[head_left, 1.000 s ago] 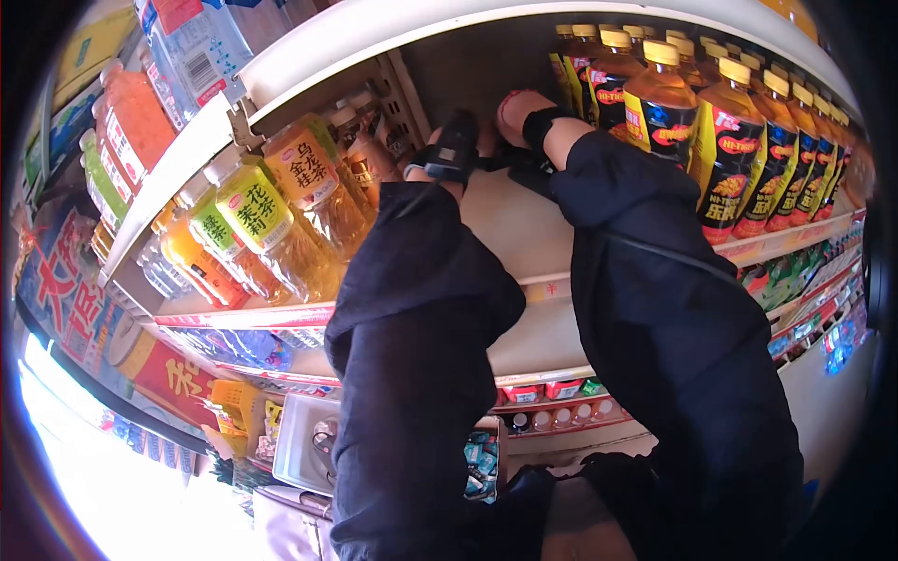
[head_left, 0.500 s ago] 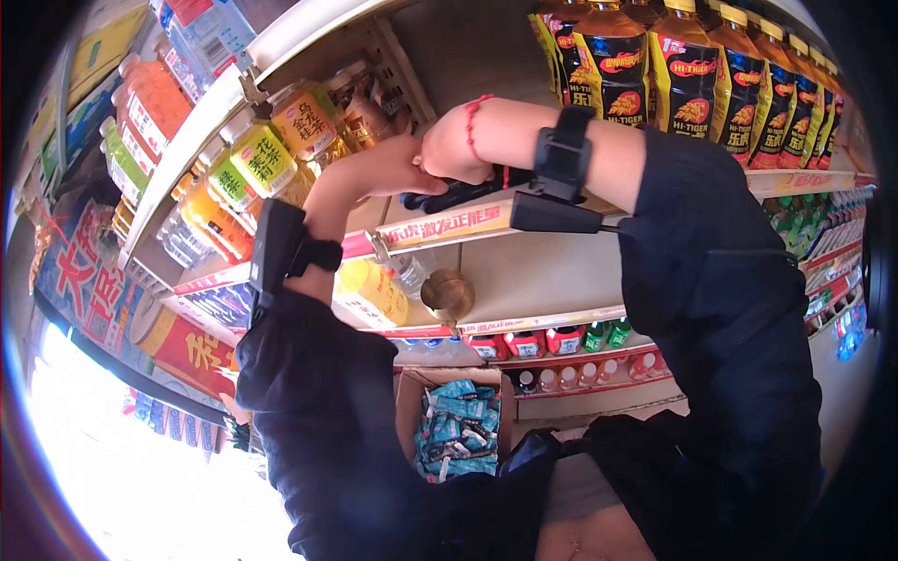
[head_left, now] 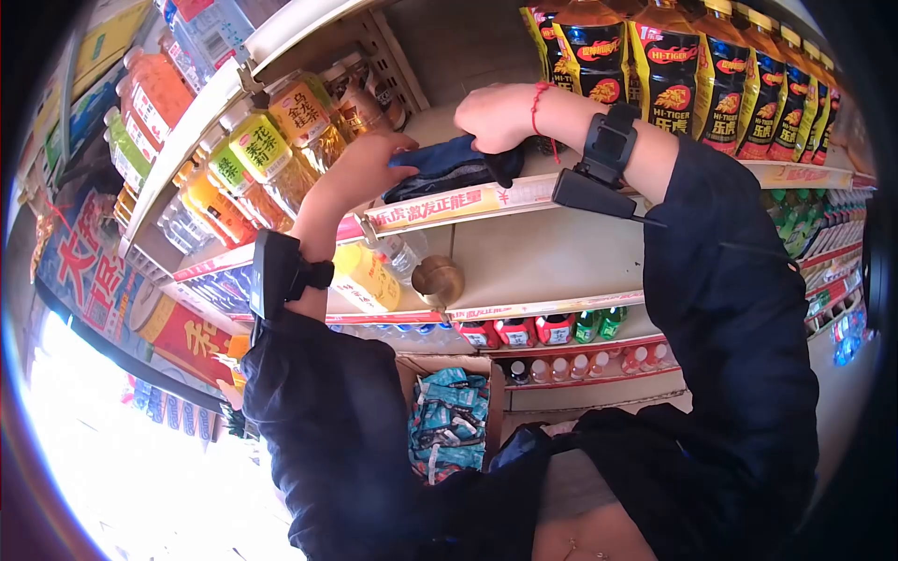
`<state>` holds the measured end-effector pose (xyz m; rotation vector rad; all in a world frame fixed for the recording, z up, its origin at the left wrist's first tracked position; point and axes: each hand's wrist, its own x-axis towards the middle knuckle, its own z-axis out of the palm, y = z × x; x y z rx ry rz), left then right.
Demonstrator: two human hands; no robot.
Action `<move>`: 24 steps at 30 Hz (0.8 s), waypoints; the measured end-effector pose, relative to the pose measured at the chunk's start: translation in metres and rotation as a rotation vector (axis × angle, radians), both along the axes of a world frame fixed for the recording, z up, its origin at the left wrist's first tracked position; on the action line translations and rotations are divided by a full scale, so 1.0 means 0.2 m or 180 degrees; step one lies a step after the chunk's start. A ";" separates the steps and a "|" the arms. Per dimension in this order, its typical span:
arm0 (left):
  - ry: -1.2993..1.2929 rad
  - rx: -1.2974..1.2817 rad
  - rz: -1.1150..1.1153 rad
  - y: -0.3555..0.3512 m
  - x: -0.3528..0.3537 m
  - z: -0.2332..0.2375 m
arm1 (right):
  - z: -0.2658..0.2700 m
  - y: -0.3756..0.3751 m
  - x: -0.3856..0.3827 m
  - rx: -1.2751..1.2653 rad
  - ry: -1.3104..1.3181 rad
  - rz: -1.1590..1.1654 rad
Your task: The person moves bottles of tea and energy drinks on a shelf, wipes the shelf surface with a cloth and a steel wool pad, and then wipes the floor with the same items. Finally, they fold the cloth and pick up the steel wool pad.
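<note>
A folded dark blue and black cloth (head_left: 438, 166) lies along the front of the upper shelf (head_left: 552, 187). My left hand (head_left: 372, 161) grips its left end, thumb and fingertips closed over the fabric. At the right part of the cloth, my right hand (head_left: 498, 117) is closed, with its fingertips partly hidden behind the hand. A red string bracelet (head_left: 536, 107) circles my right wrist. Tea bottles (head_left: 262, 150) stand just left of my left hand.
Hi-Tiger bottles (head_left: 666, 79) line the right of the upper shelf. Below, a brass-coloured bowl (head_left: 438, 280) sits beside a yellow-labelled bottle (head_left: 367, 278). Under the lower shelves is a cardboard box (head_left: 496, 402) of blue-green packets (head_left: 451, 421).
My hands have moved apart, the right one going rightward and slightly up. More of the cloth now shows, spread between them. The view has shifted slightly.
</note>
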<state>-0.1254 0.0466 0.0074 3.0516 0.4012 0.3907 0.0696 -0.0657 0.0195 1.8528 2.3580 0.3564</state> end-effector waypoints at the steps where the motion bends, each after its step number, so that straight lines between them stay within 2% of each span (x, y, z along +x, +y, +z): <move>1: -0.0119 0.0301 0.0095 -0.03 -0.01 0.01 | 0.00 0.00 0.01 0.0289 0.0070 0.0052; 3: -0.0229 0.0593 0.0191 -0.09 -0.03 0.03 | -0.02 -0.04 0.01 0.0906 0.0277 0.0175; 5: -0.1572 0.0822 0.0170 -0.20 -0.07 0.05 | 0.00 -0.17 -0.01 0.1752 0.0736 0.0457; 6: -0.1576 0.0835 0.0166 -0.27 -0.09 0.07 | 0.01 -0.24 -0.01 0.2017 0.1068 0.0537; 8: -0.2371 0.0372 0.0125 -0.43 -0.15 0.07 | -0.01 -0.40 -0.02 0.2598 0.1525 0.0949; 9: -0.2353 0.0120 0.0140 -0.50 -0.19 0.05 | -0.03 -0.48 -0.03 0.2912 0.1638 0.1293; 13: -0.1596 -0.0545 -0.0308 -0.76 -0.30 -0.11 | -0.22 -0.82 -0.05 0.2548 0.1539 0.1492; 16: -0.1149 -0.1171 -0.0699 -0.86 -0.27 -0.41 | -0.48 -0.94 -0.03 0.1687 0.2162 0.1295; 17: -0.1016 -0.1361 -0.0625 -0.86 -0.25 -0.53 | -0.61 -0.94 0.00 0.1356 0.2322 0.1001; 18: -0.0887 -0.1545 -0.0558 -0.84 -0.21 -0.65 | -0.72 -0.93 0.04 0.1349 0.2311 0.0980; 20: -0.0902 -0.1879 -0.0310 -0.74 -0.11 -0.89 | -0.93 -0.89 0.12 0.0861 0.2900 0.0115; 22: -0.1085 -0.1922 -0.0046 -0.61 0.02 -1.04 | -1.06 -0.79 0.21 0.1014 0.3016 -0.0224; 24: -0.0855 -0.2241 0.0591 -0.51 0.16 -1.05 | -1.15 -0.67 0.28 0.1233 0.2978 -0.0408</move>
